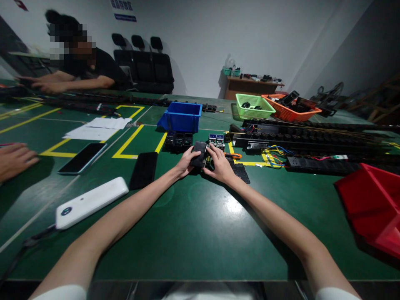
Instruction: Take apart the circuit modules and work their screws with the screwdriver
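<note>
In the head view, a small black case [199,149] is held between both hands, just above the middle of the worktop [200,233]. Its left side is gripped by the left hand [186,161], thumb laid across the dark face, apparently to steady it. The opposite edge is grasped by the fingers and thumb of the right hand [220,165], perhaps so that this edge can be worked; what lies under the fingertips cannot be told. Beyond the hands, black modules [178,142] and small circuit boards [216,141] are set in front of the blue bin [184,116], seemingly for easy reach. An orange-handled tool [234,156] is placed beside the right hand. The dark phone [143,170] and white device [92,204] are laid leftward, apparently out of the way.
</note>
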The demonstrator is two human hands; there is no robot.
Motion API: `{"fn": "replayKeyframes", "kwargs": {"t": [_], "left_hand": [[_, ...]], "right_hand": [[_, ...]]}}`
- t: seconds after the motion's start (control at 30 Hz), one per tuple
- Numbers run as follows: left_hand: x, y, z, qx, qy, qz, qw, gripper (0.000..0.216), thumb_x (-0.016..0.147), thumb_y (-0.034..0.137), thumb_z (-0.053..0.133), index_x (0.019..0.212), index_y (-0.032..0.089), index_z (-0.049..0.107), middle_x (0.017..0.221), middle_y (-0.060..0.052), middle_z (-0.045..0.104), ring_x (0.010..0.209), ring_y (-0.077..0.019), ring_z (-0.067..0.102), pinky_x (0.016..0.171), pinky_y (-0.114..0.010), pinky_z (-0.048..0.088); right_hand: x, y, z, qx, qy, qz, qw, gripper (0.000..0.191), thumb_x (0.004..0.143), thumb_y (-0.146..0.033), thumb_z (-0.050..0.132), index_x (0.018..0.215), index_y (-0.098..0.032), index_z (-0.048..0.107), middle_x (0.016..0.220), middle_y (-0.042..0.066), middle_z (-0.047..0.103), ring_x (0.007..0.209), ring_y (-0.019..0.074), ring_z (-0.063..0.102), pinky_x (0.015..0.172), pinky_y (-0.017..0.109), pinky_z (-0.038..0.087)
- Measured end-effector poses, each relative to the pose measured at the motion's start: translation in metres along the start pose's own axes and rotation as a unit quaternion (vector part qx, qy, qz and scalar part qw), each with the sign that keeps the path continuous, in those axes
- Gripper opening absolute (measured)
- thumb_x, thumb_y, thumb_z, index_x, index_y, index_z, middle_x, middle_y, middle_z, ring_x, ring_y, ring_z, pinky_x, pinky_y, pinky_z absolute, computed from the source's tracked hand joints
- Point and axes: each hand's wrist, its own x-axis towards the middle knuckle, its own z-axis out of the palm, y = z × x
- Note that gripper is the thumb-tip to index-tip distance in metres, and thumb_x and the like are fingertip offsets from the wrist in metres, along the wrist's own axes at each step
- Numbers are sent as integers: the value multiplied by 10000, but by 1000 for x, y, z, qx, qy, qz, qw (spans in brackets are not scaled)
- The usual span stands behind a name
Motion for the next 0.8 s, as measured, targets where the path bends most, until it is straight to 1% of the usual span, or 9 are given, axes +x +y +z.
{"fn": "replayKeyframes", "kwargs": {"t": [0.17, 0.3, 0.4, 0.6, 0.67, 0.8], "left_hand": [[0, -1, -2, -6, -6, 3, 1000, 478, 736, 248, 695, 1187, 156, 565, 996, -51, 673, 755, -120, 624, 648, -205, 511], [-2, 1, 1, 6, -7, 0, 1000, 492, 718, 241, 716, 1180, 153, 570, 971, -46, 676, 733, -108, 616, 645, -199, 503], [-3, 3, 4, 17, 1, 0, 1000, 507, 701, 239, 732, 1174, 146, 574, 965, -43, 673, 717, -99, 609, 619, -188, 489], [-5, 3, 6, 16, 9, -3, 1000, 515, 708, 239, 724, 1189, 138, 571, 989, -59, 677, 722, -103, 618, 628, -193, 496], [-5, 3, 6, 12, 10, -6, 1000, 511, 708, 232, 723, 1187, 134, 575, 991, -67, 681, 727, -110, 627, 628, -195, 500], [-5, 3, 7, -1, 13, -12, 1000, 491, 711, 211, 718, 1176, 128, 583, 982, -77, 688, 724, -120, 641, 630, -199, 513]], "right_hand": [[-1, 0, 3, -19, 10, -10, 1000, 828, 766, -286, 671, 1488, -241, 267, 1559, 96, 253, 1418, 326, 258, 1158, 570, 278], [-1, 0, 3, -30, 11, -13, 999, 840, 760, -290, 683, 1490, -264, 269, 1552, 89, 273, 1412, 328, 272, 1144, 576, 298], [-1, -1, 1, -32, 11, -14, 999, 832, 762, -291, 685, 1488, -258, 279, 1555, 99, 266, 1413, 328, 275, 1142, 570, 301], [-3, -4, -1, -28, 22, -8, 999, 909, 737, -280, 711, 1500, -205, 224, 1554, 133, 266, 1419, 298, 291, 1153, 504, 311], [-3, -5, -1, -38, 27, -4, 999, 925, 720, -275, 726, 1494, -183, 228, 1552, 141, 269, 1418, 291, 295, 1152, 481, 317], [-3, -7, 0, -84, 26, 13, 996, 951, 686, -293, 751, 1480, -142, 250, 1553, 165, 266, 1396, 315, 327, 1119, 477, 342]]}}
